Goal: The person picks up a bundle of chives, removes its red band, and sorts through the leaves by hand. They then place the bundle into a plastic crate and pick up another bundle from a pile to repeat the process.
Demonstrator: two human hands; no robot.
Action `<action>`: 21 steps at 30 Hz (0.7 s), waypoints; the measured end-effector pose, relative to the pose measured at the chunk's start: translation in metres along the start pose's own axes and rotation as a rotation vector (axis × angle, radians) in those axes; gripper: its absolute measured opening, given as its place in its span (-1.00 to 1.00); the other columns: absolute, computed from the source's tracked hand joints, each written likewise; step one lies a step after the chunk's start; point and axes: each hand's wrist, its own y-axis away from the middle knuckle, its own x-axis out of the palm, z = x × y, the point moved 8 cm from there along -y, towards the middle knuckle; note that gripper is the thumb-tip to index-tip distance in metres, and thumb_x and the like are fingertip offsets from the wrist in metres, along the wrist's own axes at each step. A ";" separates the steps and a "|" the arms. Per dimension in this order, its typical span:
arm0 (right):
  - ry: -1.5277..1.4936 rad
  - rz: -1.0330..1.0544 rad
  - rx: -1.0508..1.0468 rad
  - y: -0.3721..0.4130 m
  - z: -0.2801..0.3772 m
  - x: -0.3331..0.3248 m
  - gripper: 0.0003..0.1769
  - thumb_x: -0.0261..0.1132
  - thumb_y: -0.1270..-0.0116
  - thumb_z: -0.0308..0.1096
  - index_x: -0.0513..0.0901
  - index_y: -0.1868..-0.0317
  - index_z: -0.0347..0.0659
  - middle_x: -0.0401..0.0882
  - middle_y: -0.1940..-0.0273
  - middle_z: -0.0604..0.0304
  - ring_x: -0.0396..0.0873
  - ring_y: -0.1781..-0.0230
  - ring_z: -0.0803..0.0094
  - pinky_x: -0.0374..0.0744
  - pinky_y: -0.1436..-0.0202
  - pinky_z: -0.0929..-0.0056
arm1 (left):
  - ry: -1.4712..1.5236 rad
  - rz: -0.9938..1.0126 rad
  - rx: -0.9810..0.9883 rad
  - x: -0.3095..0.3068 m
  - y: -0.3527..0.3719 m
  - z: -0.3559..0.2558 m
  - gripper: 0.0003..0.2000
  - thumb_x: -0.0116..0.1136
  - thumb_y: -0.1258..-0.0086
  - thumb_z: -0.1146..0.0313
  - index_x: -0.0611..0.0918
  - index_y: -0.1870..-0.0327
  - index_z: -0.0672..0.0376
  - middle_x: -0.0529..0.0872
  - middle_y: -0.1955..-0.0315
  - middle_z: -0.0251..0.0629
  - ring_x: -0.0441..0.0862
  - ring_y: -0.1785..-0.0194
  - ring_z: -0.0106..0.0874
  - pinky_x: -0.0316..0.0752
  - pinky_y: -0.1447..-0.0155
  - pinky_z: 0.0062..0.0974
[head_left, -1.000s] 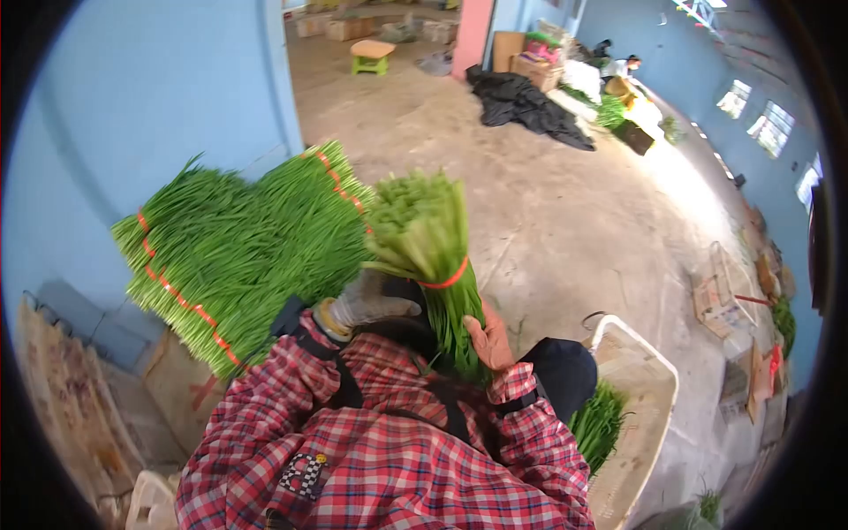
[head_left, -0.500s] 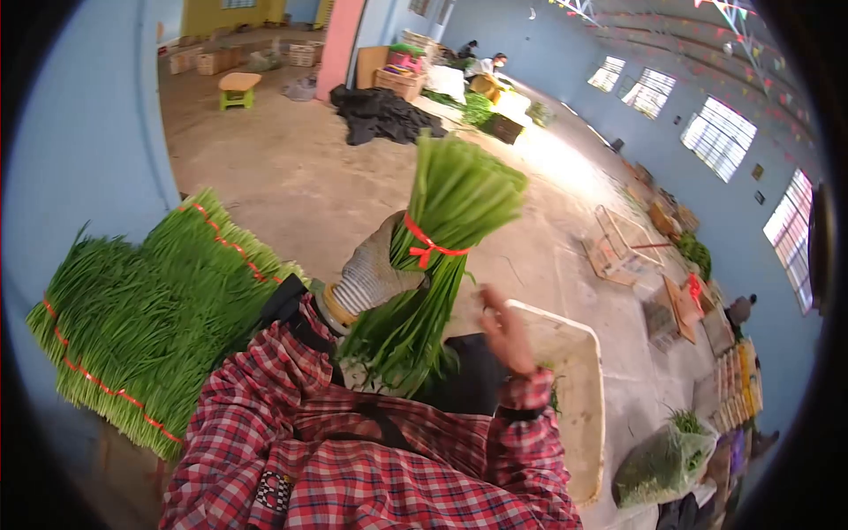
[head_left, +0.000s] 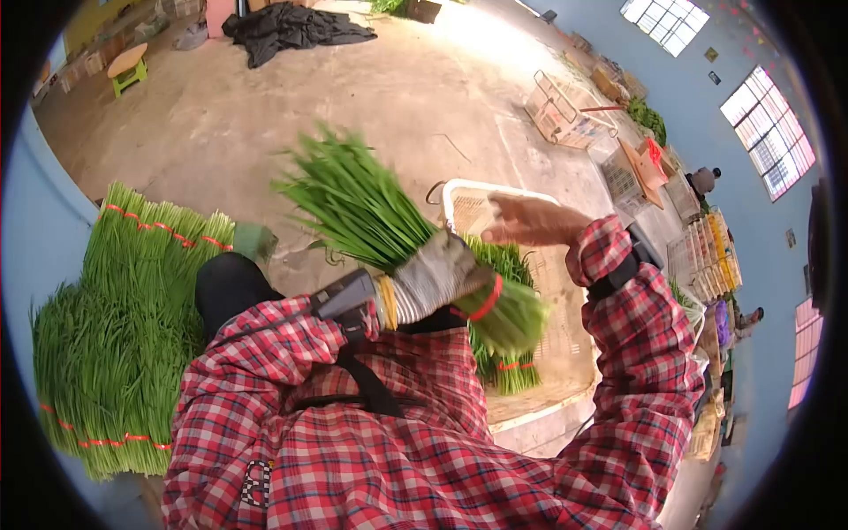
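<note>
My left hand (head_left: 437,276), in a grey striped glove, is closed around a bunch of garlic chives (head_left: 358,208). A red tie (head_left: 488,300) circles the bunch near its pale cut ends, which point down to the right, while the green leaf tips fan out to the upper left. My bare right hand (head_left: 526,219) hovers over the white plastic crate (head_left: 565,353), fingers stretched out and holding nothing. Inside that crate lie other tied chives (head_left: 517,364), partly hidden by the held bunch.
At my left stands a large stack of red-tied chive bunches (head_left: 132,327). A black sheet (head_left: 296,31) and a small stool (head_left: 128,66) are on the floor ahead. Farther right are a metal-framed cart (head_left: 565,115) and stacked crates (head_left: 702,252) along the wall.
The bunch has swung from upright to tilted, cut ends now at lower right toward the crate. My right hand has moved up over the crate. The view has turned downward and right.
</note>
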 end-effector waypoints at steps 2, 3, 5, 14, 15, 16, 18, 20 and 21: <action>-0.191 0.176 0.108 -0.014 -0.056 0.059 0.30 0.10 -0.09 0.59 0.03 -0.49 -0.40 0.19 -0.41 -0.28 0.15 -0.47 -0.03 0.25 -0.47 0.14 | 0.014 -0.127 0.114 0.006 0.019 -0.025 -0.63 0.00 -0.25 0.22 0.57 -0.11 -0.17 0.56 0.12 -0.32 0.47 -0.10 -0.31 0.34 -0.31 0.03; -0.416 0.262 0.231 -0.013 -0.071 0.094 0.31 0.12 -0.09 0.59 0.00 -0.50 -0.37 0.18 -0.43 -0.22 0.22 -0.44 0.04 0.30 -0.44 0.15 | 0.083 -0.164 0.136 0.018 0.030 -0.034 -0.63 0.02 -0.22 0.21 0.57 -0.09 -0.17 0.54 0.12 -0.33 0.47 -0.09 -0.31 0.31 -0.34 0.09; -0.653 0.381 0.256 -0.026 -0.092 0.154 0.33 0.18 -0.08 0.56 -0.10 -0.53 -0.29 0.25 -0.39 -0.16 0.33 -0.36 0.11 0.39 -0.36 0.12 | 0.129 -0.243 0.178 0.016 0.047 -0.042 -0.62 0.04 -0.20 0.21 0.56 -0.09 -0.17 0.53 0.11 -0.35 0.46 -0.07 -0.32 0.33 -0.33 0.11; -1.368 0.464 0.160 0.007 -0.062 0.207 0.15 0.17 -0.13 0.49 0.12 -0.49 -0.20 0.27 -0.40 -0.02 0.33 -0.37 0.14 0.32 -0.42 0.06 | 0.268 -0.305 0.318 -0.022 0.040 -0.061 -0.58 0.06 -0.17 0.18 0.52 -0.11 -0.15 0.52 0.10 -0.39 0.48 -0.03 -0.36 0.35 -0.31 0.17; -1.384 0.452 0.170 0.014 -0.064 0.209 0.15 0.17 -0.13 0.49 0.12 -0.49 -0.20 0.27 -0.40 -0.02 0.33 -0.37 0.14 0.32 -0.42 0.06 | 0.292 -0.317 0.401 -0.034 0.036 -0.065 -0.59 0.05 -0.17 0.18 0.52 -0.11 -0.14 0.52 0.10 -0.39 0.48 -0.03 -0.36 0.35 -0.31 0.19; -1.445 0.440 0.174 0.020 -0.065 0.211 0.13 0.19 -0.11 0.49 0.21 -0.44 -0.23 0.32 -0.37 -0.02 0.35 -0.35 0.14 0.33 -0.42 0.06 | 0.341 -0.223 0.460 -0.037 0.032 -0.071 -0.53 0.09 -0.18 0.22 0.49 -0.20 -0.14 0.53 -0.07 -0.33 0.47 -0.20 -0.30 0.32 -0.35 0.22; -1.518 0.428 0.188 0.031 -0.067 0.216 0.11 0.20 -0.09 0.50 0.30 -0.40 -0.26 0.37 -0.34 -0.03 0.38 -0.33 0.14 0.34 -0.41 0.05 | 0.363 -0.180 0.538 -0.046 0.023 -0.070 -0.51 0.10 -0.19 0.23 0.47 -0.22 -0.14 0.50 -0.11 -0.33 0.43 -0.25 -0.27 0.31 -0.36 0.21; -1.801 0.279 0.087 0.040 -0.074 0.202 -0.02 0.28 -0.16 0.36 0.33 -0.38 -0.20 0.45 -0.28 0.02 0.45 -0.26 0.13 0.41 -0.36 0.08 | 0.287 -0.220 0.552 -0.055 0.011 -0.061 -0.50 0.11 -0.20 0.25 0.45 -0.25 -0.15 0.47 -0.16 -0.33 0.38 -0.29 -0.24 0.30 -0.37 0.21; -1.942 0.195 0.030 0.045 -0.081 0.193 -0.09 0.32 -0.20 0.29 0.34 -0.37 -0.17 0.48 -0.24 0.04 0.49 -0.22 0.13 0.45 -0.33 0.10 | 0.220 -0.268 0.541 -0.057 -0.001 -0.054 -0.49 0.11 -0.20 0.26 0.44 -0.26 -0.15 0.46 -0.18 -0.32 0.36 -0.31 -0.22 0.29 -0.38 0.21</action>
